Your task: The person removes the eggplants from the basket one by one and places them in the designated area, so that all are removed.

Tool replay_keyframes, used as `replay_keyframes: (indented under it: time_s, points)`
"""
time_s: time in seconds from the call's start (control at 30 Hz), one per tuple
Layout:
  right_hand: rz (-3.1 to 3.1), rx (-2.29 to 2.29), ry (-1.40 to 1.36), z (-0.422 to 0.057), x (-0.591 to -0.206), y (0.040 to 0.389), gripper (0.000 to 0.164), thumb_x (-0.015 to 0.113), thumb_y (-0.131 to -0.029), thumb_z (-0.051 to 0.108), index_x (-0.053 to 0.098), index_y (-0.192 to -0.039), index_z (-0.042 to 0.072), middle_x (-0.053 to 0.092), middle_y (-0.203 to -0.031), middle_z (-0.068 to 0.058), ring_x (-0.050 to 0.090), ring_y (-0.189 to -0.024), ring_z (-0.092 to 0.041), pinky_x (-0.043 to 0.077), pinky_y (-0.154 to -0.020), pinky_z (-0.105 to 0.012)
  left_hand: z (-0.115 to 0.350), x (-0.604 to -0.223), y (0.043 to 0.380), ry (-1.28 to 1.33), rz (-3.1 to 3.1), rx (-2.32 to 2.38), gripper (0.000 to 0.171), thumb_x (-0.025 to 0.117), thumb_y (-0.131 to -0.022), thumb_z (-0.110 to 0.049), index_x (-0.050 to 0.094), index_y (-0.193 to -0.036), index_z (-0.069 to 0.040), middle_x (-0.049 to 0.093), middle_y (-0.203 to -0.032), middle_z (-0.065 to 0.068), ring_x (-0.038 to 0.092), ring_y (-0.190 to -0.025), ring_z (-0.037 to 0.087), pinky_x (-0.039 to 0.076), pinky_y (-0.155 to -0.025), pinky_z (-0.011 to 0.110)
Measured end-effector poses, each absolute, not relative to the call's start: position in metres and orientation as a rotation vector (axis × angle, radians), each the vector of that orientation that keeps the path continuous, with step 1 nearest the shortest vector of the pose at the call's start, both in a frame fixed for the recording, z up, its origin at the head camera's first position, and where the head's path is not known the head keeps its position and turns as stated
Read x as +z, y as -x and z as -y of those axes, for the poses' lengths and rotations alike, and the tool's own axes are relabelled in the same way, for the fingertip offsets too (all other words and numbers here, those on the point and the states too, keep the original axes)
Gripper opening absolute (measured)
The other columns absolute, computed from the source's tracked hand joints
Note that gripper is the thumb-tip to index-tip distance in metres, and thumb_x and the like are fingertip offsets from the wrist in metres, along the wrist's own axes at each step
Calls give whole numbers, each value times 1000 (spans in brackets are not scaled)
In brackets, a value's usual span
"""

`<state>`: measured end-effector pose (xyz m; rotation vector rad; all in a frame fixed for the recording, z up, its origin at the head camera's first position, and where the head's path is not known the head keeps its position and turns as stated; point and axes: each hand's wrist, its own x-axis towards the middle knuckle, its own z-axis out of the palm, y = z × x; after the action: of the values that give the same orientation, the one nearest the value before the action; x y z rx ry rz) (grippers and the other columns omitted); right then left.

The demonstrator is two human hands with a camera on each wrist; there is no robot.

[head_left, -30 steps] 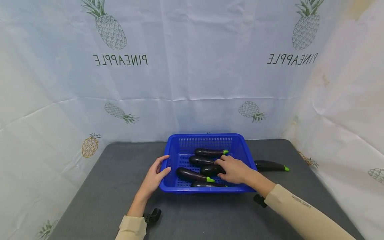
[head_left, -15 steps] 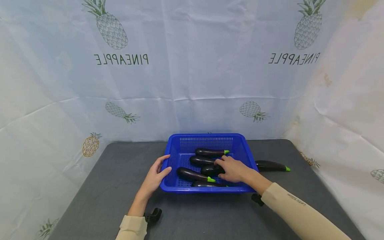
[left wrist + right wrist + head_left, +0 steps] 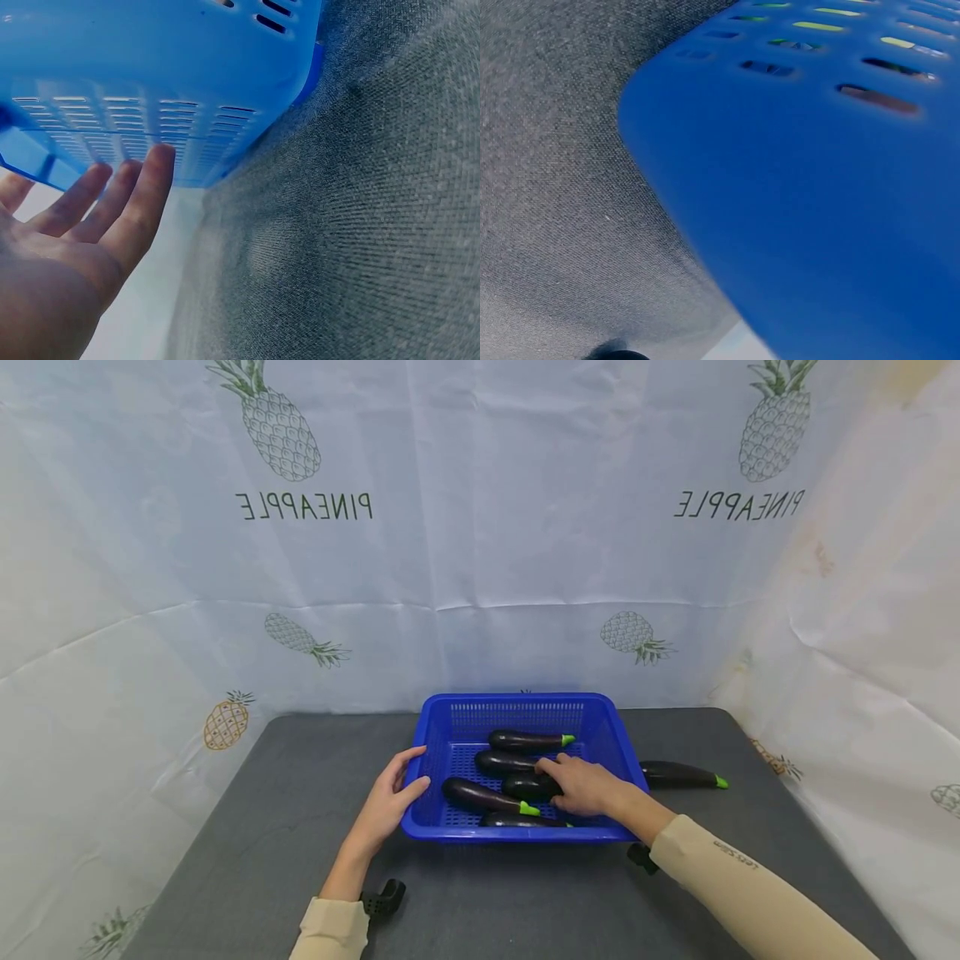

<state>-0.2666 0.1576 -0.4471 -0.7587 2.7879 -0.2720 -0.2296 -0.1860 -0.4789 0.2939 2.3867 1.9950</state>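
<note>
Several dark purple eggplants lie in a blue plastic basket [image 3: 517, 835]. In the head view my right hand [image 3: 585, 785] reaches over the right rim and curls round the stem end of a middle eggplant [image 3: 525, 787]. Its stem is hidden beneath the hand. Another eggplant [image 3: 498, 763] lies right behind the fingertips; one with a green stem [image 3: 480, 795] is in front. My left hand [image 3: 386, 802] is at the basket's left side. In the left wrist view its fingers [image 3: 142, 202] are fairly straight along the slotted outer wall. The right wrist view shows only the basket's outer wall, not the hand.
Outside the basket, an eggplant [image 3: 682, 775] lies on the dark grey table [image 3: 315, 793] at the right, partly behind the rim. A pineapple-print curtain [image 3: 517, 568] hangs behind and at both sides. Dark wrist devices [image 3: 384, 897] sit below both wrists.
The right forearm and sleeve have shifted slightly left while the hand stays at the same eggplant. The left hand keeps its place at the basket's side.
</note>
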Motion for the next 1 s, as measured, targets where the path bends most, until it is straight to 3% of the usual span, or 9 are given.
replay_keyframes:
  time_s: [0.23, 0.47, 0.73, 1.0]
  points:
    - [-2817, -258, 765, -159, -442, 268, 48, 74, -93, 20, 57, -137, 24, 62, -118, -8, 63, -95, -25, 54, -70, -47, 186, -479, 230, -308, -2381, 2003, 51, 63, -102, -18, 45, -150, -13, 42, -155, 20, 46, -139, 38, 42, -107, 59]
    - [-2832, -315, 746, -162, -430, 265, 48, 72, -94, 19, 55, -139, 24, 61, -122, -8, 61, -97, -25, 52, -75, -54, 186, -480, 230, -299, -2380, 1997, 52, 63, -102, -17, 44, -151, -13, 41, -155, 21, 46, -139, 38, 43, -106, 58]
    - [-2856, -389, 793, -166, -414, 257, 48, 70, -95, 18, 55, -140, 20, 58, -130, -13, 55, -82, -19, 42, -54, -35, 187, -480, 229, -306, -2353, 2008, 53, 62, -103, -15, 43, -151, -13, 44, -153, 21, 49, -136, 37, 47, -104, 55]
    - [-2866, -412, 818, -174, -407, 252, 47, 69, -95, 17, 54, -140, 19, 58, -121, -9, 51, -76, -17, 39, -52, -33, 186, -478, 229, -293, -2374, 1986, 52, 62, -103, -15, 43, -152, -14, 43, -154, 20, 48, -137, 38, 45, -105, 57]
